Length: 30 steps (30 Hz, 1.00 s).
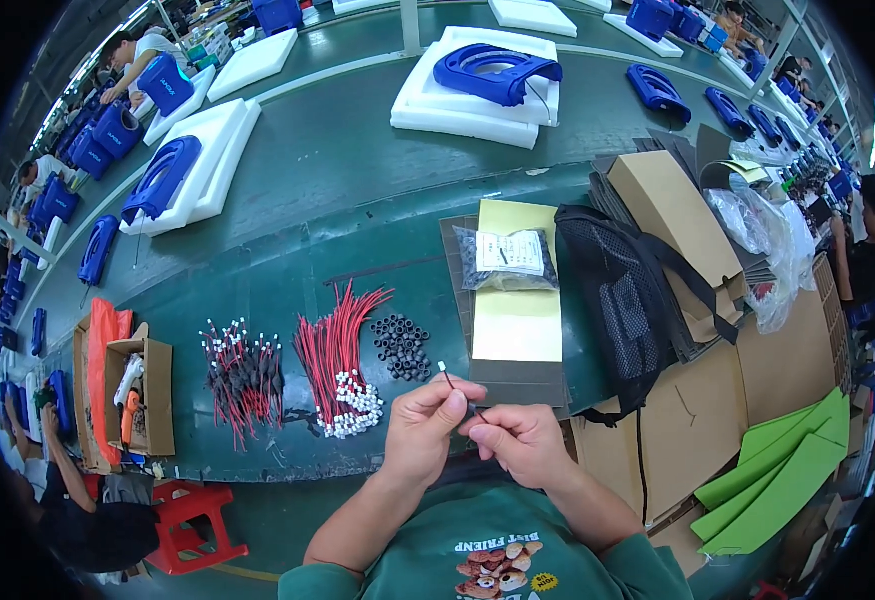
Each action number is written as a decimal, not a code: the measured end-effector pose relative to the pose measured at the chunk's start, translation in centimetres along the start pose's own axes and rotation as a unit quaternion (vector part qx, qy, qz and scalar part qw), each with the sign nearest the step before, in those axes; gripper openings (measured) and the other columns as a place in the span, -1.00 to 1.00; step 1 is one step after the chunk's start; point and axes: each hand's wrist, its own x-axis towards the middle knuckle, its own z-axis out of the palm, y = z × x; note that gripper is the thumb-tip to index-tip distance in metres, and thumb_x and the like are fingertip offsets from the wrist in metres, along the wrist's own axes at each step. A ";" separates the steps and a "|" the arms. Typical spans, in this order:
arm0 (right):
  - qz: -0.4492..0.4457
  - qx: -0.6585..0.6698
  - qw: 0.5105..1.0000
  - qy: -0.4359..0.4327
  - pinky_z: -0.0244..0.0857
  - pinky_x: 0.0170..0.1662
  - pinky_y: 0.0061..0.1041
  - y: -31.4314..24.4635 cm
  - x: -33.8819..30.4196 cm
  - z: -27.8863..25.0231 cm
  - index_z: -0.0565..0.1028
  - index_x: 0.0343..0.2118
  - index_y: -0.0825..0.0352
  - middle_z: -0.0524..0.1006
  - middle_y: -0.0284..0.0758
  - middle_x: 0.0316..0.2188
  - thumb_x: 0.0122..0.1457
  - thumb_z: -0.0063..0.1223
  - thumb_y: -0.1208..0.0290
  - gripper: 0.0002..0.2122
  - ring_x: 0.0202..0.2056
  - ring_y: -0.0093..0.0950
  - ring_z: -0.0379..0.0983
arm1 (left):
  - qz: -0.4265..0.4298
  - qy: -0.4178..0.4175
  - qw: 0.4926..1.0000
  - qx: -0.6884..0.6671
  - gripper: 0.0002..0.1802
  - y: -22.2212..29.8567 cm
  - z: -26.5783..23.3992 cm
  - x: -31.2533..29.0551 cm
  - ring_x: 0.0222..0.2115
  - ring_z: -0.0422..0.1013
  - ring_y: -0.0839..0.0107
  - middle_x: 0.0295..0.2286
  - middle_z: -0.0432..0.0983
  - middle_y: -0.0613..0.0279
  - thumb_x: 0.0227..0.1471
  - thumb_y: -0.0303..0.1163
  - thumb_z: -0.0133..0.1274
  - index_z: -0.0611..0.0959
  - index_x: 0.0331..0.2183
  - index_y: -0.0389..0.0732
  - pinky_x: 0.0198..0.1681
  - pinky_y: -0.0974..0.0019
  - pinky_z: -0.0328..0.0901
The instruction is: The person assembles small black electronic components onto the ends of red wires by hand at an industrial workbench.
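Note:
In front of my chest, both hands pinch a thin cable [447, 378] with a small white connector at its upper end. My left hand [426, 425] closes thumb and fingers on it below the connector. Beside it, my right hand [526, 442] pinches the lower part; a small dark piece shows between the fingertips, too covered to make out. On the green bench ahead lie a heap of black ring-like parts [402, 347], a bundle of red wires [333, 345] with white connectors, and a bundle of red and black cables [245, 380] with black sleeves.
A bag of black parts [508, 262] lies on a yellow sheet. Right of it are a black mesh bag [626, 310] and cardboard [673, 205]. A cardboard box [161, 400] with an orange-handled tool stands left. Beyond, blue housings [498, 75] rest on white foam. People work nearby.

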 end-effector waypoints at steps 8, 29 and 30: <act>-0.118 -0.156 0.980 0.031 0.25 -0.58 -0.62 -0.3 0.2 0.4 0.50 -0.39 0.39 0.46 -0.27 -0.65 0.03 0.02 0.49 -0.89 -0.64 -0.58 0.40 | -0.052 -0.007 0.985 -0.165 -0.81 -0.1 -0.1 0.0 -0.33 0.43 0.24 -0.46 0.45 0.13 0.05 -0.42 -0.12 0.53 -0.36 -0.34 -0.25 0.30 0.34; -0.180 -0.238 0.950 0.087 0.25 -0.58 -0.50 1.7 1.1 -0.6 0.47 -0.49 0.40 0.43 -0.18 -0.65 -0.04 0.03 0.54 -0.94 -0.63 -0.32 0.41 | -0.026 -0.053 0.998 0.013 -0.75 -1.4 0.6 0.6 -0.28 0.37 0.47 -0.24 0.44 0.12 0.00 -0.46 -0.04 0.52 -0.25 -0.38 -0.22 0.43 0.28; -0.169 -0.224 0.956 0.085 0.24 -0.58 -0.50 1.9 1.1 -0.8 0.46 -0.50 0.39 0.42 -0.17 -0.67 -0.04 0.03 0.54 -0.95 -0.64 -0.31 0.41 | -0.027 -0.060 0.998 0.025 -0.75 -1.4 0.9 0.6 -0.29 0.37 0.47 -0.25 0.45 0.13 0.00 -0.47 -0.03 0.52 -0.24 -0.38 -0.20 0.43 0.27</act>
